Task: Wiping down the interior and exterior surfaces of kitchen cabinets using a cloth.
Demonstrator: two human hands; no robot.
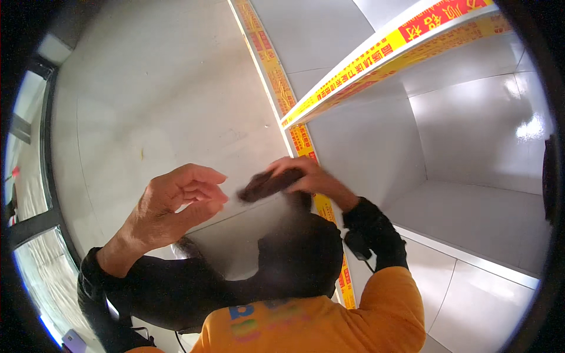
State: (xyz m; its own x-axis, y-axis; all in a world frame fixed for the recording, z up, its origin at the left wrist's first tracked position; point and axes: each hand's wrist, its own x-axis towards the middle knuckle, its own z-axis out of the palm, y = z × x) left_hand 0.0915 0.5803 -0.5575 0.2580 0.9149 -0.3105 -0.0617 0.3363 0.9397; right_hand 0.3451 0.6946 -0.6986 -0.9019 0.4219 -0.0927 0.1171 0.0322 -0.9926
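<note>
My right hand [311, 174] is shut on a dark brown cloth-like bundle [271, 184], blurred by motion, so its exact kind is unclear. It is close to a metal strip [304, 141] covered in yellow and red printed film. Left of the bundle and apart from it, my left hand [176, 205] is raised with fingers curled and a gap between thumb and fingertips. Nothing shows in that hand. Under both hands lies the pale tiled floor [176, 110]. My bent legs in black trousers [300, 260] hide part of it.
A white-edged frame bar [353, 70] with the same film juts out at upper right, beside a grey panelled compartment [468, 220]. A black object [549, 181] stands at the right rim. On the left is a dark-framed glass door [46, 145]. A small black box [358, 246] with a cable hangs near my right wrist.
</note>
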